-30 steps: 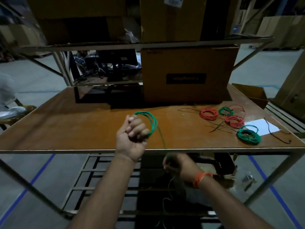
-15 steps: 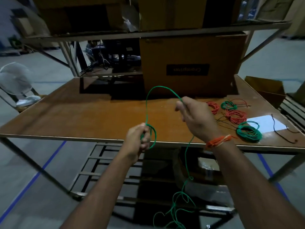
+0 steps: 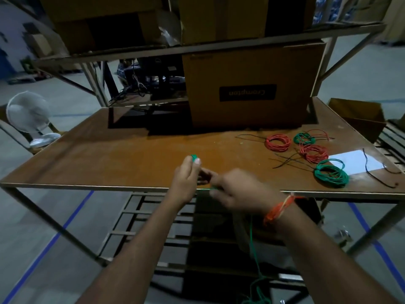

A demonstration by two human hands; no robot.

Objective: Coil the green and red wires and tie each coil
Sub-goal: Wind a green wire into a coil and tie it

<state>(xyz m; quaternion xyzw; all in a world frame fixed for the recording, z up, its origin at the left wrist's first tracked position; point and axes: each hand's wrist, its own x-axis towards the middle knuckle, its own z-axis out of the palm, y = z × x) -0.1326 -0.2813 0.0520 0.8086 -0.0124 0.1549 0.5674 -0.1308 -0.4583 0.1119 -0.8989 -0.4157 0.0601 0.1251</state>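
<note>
A brown bench carries a large cardboard box at its back, two red wire coils and two green wire coils at right, loose black wires among them and white paper near the edge.

4 coiled wire bundles lie on the flat wooden table, right of centre, before the large cardboard box; a rectangular paper sheet lies just right of them.
</note>
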